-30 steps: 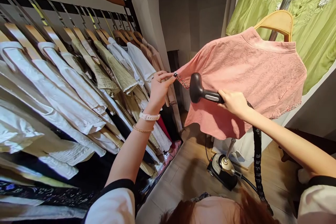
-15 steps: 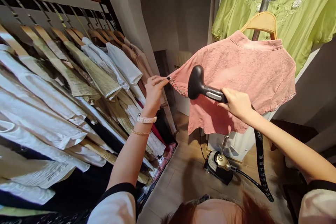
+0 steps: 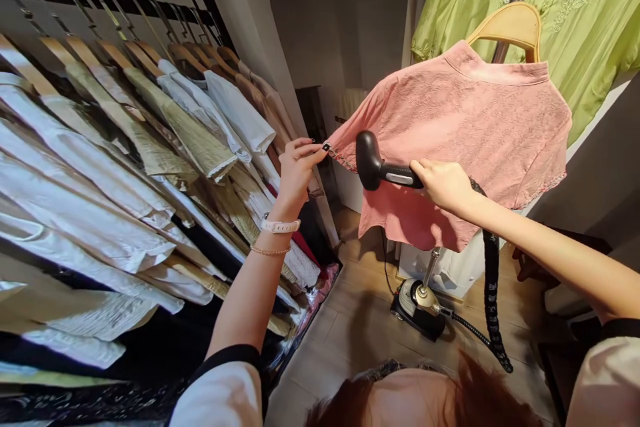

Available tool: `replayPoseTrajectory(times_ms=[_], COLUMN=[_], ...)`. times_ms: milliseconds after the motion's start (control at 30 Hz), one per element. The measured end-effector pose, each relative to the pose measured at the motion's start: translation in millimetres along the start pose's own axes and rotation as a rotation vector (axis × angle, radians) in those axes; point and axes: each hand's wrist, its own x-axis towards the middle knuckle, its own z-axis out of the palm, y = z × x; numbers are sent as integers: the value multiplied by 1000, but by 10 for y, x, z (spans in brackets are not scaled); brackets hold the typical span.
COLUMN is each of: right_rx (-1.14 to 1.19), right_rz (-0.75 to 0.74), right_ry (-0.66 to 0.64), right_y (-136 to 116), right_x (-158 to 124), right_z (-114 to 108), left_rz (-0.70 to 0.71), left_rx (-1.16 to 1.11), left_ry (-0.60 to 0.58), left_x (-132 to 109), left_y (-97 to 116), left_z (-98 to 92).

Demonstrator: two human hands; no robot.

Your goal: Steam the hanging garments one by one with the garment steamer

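A pink short-sleeved blouse (image 3: 480,127) hangs by its shoulders on a wooden hanger (image 3: 513,23) at the steamer's pole. My left hand (image 3: 300,170) pinches the trimmed cuff of its left-side sleeve and holds the sleeve stretched out sideways. In my right hand (image 3: 445,183) is the handle of a black garment steamer head (image 3: 369,160), held close in front of that sleeve near the cuff. Whether the head touches the cloth I cannot tell. From the handle a black hose (image 3: 491,293) runs down to the steamer base (image 3: 419,307) on the floor.
On the left, a rack of light-coloured garments (image 3: 125,167) on wooden hangers stands close to my left arm. A green embroidered dress (image 3: 575,20) hangs behind the blouse. The hose loops over the wooden floor (image 3: 345,327). Part of a head with reddish hair (image 3: 410,400) shows at the bottom.
The steamer head has shifted slightly left and toward the cuff with my right hand. My left hand keeps its pinch on the sleeve. The whole view has tilted a little.
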Motion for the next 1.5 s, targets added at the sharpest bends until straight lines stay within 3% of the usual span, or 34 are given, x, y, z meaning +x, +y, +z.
replayPoseTrajectory(times_ms=[167,333,667,800,900,967,1033,1167,1267,1400,1500], right_rx=[36,45,86,89,156,204,244,324,413,572,676], right_rz=[46,8,39,-77,-23,63,173,500,838,1248,1482], right_ry=[55,24,47,-111,-198,-232,-252,-197,-153,-2,206], right_y=[-62,-130,-192,-294,-387,-428,-451,-447,-385,-236,-152], right_x=[50,55,67,-165,-538,-846,-1167,-1786,-2231,-2855,-3316], right_z=[103,200,267,455,639,752,851,988,1026,1037,1044], left_rz=[0,3,41,101,154,179,199,194,180,91,34], left_rx=[17,39,109,183,217,175,99,66,179,182,56], left_ry=[-16,-35,-41,9,88,121,78,-288,-523,-578,-559], left_x=[33,82,158,233,279,291,289,273,298,411,484], left_y=[77,108,77,71,86,117,156,141,-34,-338,-358], left_z=[-69,-108,-86,-76,-26,71,231,678,1005,1265,1306])
